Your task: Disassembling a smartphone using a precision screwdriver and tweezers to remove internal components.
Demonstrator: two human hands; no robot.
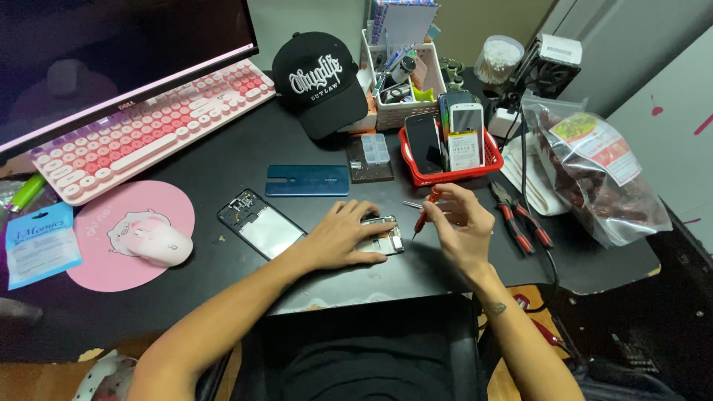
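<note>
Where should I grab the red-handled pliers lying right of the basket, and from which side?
Take the pliers by the two red handles, the ends nearest you. They lie flat on the black desk with the jaws pointing away toward the red basket. Come from above and from the near side, probably squeezing both handles together. The right hand, holding the red screwdriver, sits just left, so stay clear of that side.

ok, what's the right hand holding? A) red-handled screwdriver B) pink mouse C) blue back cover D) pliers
A: the right hand grips a red-handled screwdriver, tip down by the opened phone that the left hand pins to the desk; the pliers lie untouched.
</note>
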